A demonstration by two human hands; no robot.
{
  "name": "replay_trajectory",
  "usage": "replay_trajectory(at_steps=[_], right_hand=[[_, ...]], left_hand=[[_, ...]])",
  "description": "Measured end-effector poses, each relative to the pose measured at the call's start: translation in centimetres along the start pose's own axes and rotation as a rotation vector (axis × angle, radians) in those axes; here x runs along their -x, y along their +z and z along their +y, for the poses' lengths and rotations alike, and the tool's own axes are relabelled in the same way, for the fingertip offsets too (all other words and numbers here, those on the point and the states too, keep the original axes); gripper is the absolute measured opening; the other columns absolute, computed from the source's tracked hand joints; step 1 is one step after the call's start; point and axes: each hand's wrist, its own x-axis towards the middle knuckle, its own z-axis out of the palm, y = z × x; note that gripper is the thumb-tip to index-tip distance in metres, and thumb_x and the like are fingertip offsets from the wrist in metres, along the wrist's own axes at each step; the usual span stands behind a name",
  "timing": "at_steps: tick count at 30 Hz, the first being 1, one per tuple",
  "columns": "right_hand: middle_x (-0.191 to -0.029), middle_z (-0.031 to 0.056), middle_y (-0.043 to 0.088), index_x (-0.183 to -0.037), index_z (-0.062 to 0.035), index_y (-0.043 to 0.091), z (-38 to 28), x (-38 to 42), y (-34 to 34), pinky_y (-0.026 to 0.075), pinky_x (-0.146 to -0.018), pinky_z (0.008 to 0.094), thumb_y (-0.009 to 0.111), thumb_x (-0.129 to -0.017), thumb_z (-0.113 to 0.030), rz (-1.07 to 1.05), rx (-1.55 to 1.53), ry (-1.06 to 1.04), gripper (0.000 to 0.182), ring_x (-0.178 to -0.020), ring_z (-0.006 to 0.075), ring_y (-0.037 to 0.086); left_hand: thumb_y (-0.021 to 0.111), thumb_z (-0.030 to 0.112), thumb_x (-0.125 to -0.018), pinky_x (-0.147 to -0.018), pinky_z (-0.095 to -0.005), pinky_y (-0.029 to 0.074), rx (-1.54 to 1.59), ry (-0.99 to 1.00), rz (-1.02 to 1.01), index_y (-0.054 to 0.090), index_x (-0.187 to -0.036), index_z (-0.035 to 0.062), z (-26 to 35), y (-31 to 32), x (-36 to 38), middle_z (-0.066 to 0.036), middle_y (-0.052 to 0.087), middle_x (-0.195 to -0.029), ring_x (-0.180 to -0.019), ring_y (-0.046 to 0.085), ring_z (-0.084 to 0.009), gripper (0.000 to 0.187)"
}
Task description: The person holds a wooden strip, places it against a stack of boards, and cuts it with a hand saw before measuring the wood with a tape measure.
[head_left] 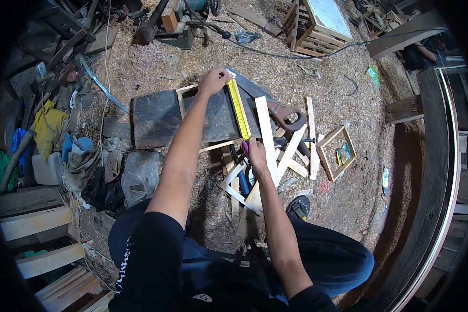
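A yellow tape measure [237,110] is stretched along one side of a thin wooden frame [188,88], which lies over a dark board [156,119]. My left hand [213,82] is closed at the tape's far end, by the frame's upper corner. At the near end, my right hand [256,154] grips the tape's case, of which only a bit of pink shows. A handsaw [287,115] with a brown handle lies just right of the board, partly under a pale wooden strip [265,130].
Loose strips and tools lie near my right hand. A small wooden frame [324,156] rests on shavings to the right. Left are a clear plastic bag [140,174] and a yellow cloth [50,127]. A slatted crate [322,31] stands at the back; a cable [291,56] crosses the floor.
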Motion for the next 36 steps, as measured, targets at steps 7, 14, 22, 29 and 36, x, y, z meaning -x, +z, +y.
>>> replay_trajectory(at_steps=[7, 14, 22, 29, 36], right_hand=[[-0.057, 0.0003, 0.049, -0.07, -0.005, 0.058, 2.2, -1.7, 1.4, 0.032, -0.048, 0.0283, 0.044, -0.091, -0.041, 0.204, 0.184, -0.119, 0.044, -0.05, 0.0106, 0.042], [-0.065, 0.0045, 0.054, -0.081, 0.0015, 0.056, 0.4, -0.6, -0.5, 0.041, -0.051, 0.0292, 0.051, -0.087, -0.044, -0.1, -0.162, 0.049, 0.046, -0.055, 0.0133, 0.05], [-0.066, 0.0063, 0.056, -0.081, 0.0032, 0.058, -0.1, -0.5, 0.4, 0.041, -0.052, 0.0296, 0.053, -0.086, -0.044, -0.014, -0.262, 0.092, 0.048, -0.056, 0.0144, 0.051], [-0.052, 0.0001, 0.05, -0.063, -0.0086, 0.056, -1.2, -0.4, 0.9, 0.028, -0.038, 0.0271, 0.051, -0.085, -0.038, 0.087, -0.044, 0.1, 0.038, -0.04, 0.0103, 0.041], [-0.052, -0.0002, 0.049, -0.063, -0.008, 0.056, -0.7, -0.8, 0.2, 0.029, -0.039, 0.0284, 0.049, -0.086, -0.043, 0.016, 0.102, 0.086, 0.042, -0.041, 0.0111, 0.041]], left_hand=[[0.065, 0.043, -0.084, -0.083, -0.0385, 0.047, -0.013, 0.019, 0.001, 0.068, -0.096, 0.0163, 0.0, 0.0, 0.0, -0.009, 0.069, -0.099, -0.096, 0.064, -0.0259, 0.029], [0.064, 0.046, -0.082, -0.085, -0.0405, 0.047, 0.024, 0.024, 0.009, 0.069, -0.094, 0.0186, -0.2, 0.2, 0.0, -0.005, 0.07, -0.096, -0.094, 0.065, -0.0259, 0.03], [0.065, 0.045, -0.083, -0.082, -0.0371, 0.048, -0.019, 0.0, 0.022, 0.07, -0.095, 0.0186, 0.1, 0.0, 0.3, -0.006, 0.07, -0.095, -0.092, 0.066, -0.0238, 0.029], [0.066, 0.042, -0.084, -0.081, -0.0354, 0.049, 0.038, -0.026, -0.034, 0.071, -0.095, 0.0147, 0.2, -0.1, -0.1, -0.007, 0.07, -0.095, -0.091, 0.066, -0.0217, 0.03], [0.064, 0.039, -0.086, -0.082, -0.0352, 0.048, 0.018, 0.056, 0.001, 0.07, -0.095, 0.0141, -1.3, 1.1, -0.9, -0.006, 0.07, -0.095, -0.093, 0.065, -0.0213, 0.027]])
